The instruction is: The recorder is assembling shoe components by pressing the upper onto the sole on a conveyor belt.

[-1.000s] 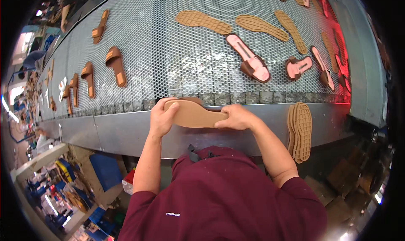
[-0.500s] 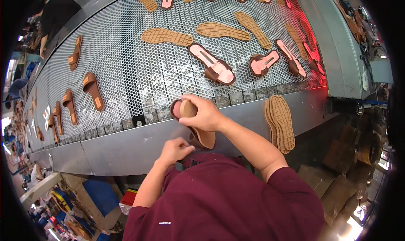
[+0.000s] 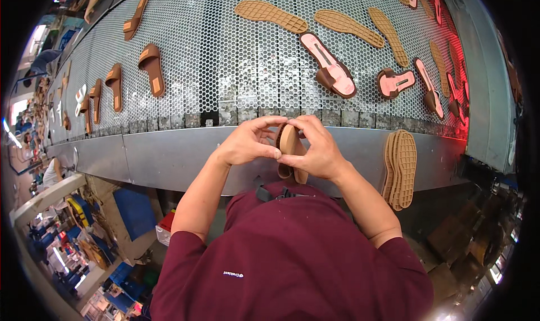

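Both hands hold one tan and brown sandal [image 3: 290,147] upright, close to my chest, in front of the grey metal edge [image 3: 169,155] of a perforated conveyor. My left hand [image 3: 247,142] pinches its top from the left. My right hand [image 3: 318,149] wraps it from the right. A pair of tan outsoles [image 3: 400,168] stands on edge against the metal front, to the right of my right forearm.
The mesh conveyor [image 3: 236,62] carries brown sandals [image 3: 152,68] at left, flat tan soles [image 3: 270,14] at the top, and pink-lined sandals [image 3: 329,68] at right. A blue crate [image 3: 135,211] and other bins sit on the floor at lower left.
A second ago both hands held the sandal flat along the conveyor edge. It has been turned upright, my left hand let go, dropped, and has come back up to grip it.
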A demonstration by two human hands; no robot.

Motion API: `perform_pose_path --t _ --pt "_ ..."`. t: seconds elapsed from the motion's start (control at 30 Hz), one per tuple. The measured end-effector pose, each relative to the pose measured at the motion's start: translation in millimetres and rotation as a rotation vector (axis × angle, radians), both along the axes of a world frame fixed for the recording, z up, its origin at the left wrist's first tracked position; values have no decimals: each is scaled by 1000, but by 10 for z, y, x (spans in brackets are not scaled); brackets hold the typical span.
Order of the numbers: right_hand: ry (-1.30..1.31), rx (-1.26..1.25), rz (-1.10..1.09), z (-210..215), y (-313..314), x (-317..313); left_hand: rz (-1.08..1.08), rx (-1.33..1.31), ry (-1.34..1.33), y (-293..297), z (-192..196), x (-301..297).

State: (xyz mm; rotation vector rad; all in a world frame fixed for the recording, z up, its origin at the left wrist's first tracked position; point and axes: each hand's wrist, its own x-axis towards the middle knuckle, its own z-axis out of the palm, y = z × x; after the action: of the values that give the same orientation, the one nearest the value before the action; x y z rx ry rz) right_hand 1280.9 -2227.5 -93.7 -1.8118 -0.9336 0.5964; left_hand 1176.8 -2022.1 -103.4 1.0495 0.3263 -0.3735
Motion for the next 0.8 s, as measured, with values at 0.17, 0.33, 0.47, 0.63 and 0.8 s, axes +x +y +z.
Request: perform_pose_path --t 0.17,0.33,0.47,0.63,0.8 --pt "-58 14 14 -17 -27 22 -14 45 -10 -53 13 -11" --pt "-99 45 9 -27 -70 17 9 68 -21 -147 59 -5" --pt "-120 61 -22 -52 -101 11 92 20 -28 -246 37 0" --pt "-184 16 -87 -150 -161 12 276 -33 93 -530 -57 -66" --pt "-126 -2 -57 -141 -269 38 358 160 153 -820 -9 -92"
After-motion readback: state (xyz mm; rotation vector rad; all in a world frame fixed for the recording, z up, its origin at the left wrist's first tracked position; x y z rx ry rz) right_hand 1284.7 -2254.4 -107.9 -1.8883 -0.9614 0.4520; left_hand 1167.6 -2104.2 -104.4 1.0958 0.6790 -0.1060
